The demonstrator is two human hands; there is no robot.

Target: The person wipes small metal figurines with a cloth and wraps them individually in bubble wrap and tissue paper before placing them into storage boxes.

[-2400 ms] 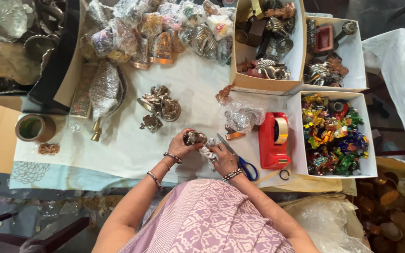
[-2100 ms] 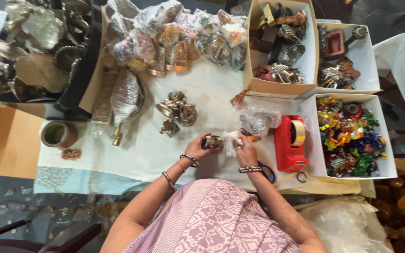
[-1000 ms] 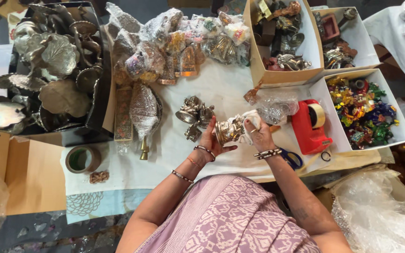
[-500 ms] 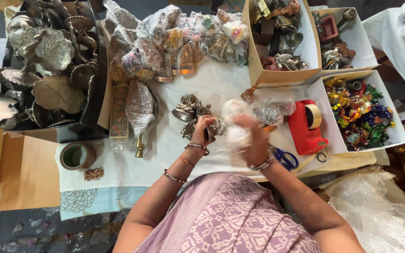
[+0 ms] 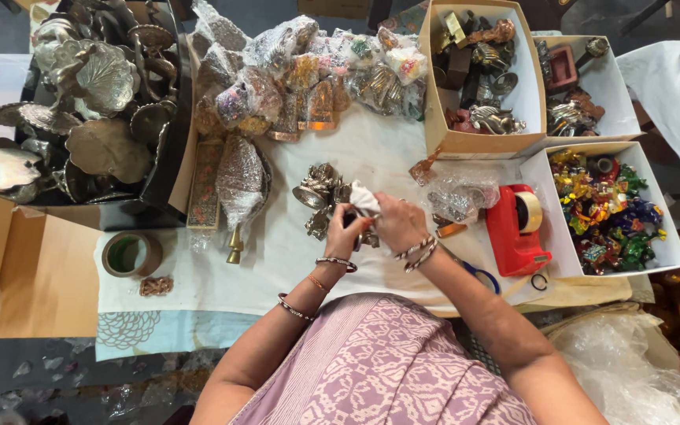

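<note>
My left hand [image 5: 343, 231] and my right hand [image 5: 397, 222] meet over the white cloth [image 5: 277, 260], both closed around a small metal ornament that is mostly hidden by my fingers. A bit of white wrapping [image 5: 364, 198] sticks up between the hands, pinched by my right fingers. A cluster of small silver bells and ornaments [image 5: 318, 194] lies just left of my hands, touching or nearly touching them. Both wrists wear bangles.
A red tape dispenser [image 5: 513, 228] and blue-handled scissors [image 5: 478, 275] lie right of my hands. Crumpled clear plastic [image 5: 458, 197], boxes of metal figures [image 5: 482, 79] and bright trinkets [image 5: 607, 212], wrapped items [image 5: 316, 71], metal leaf dishes [image 5: 88, 102] and a tape roll [image 5: 130, 253] surround them.
The hands stay together on the ornament and white wrapping, shifting slightly toward the bell cluster. The view has moved a little, so the table appears further right than before.
</note>
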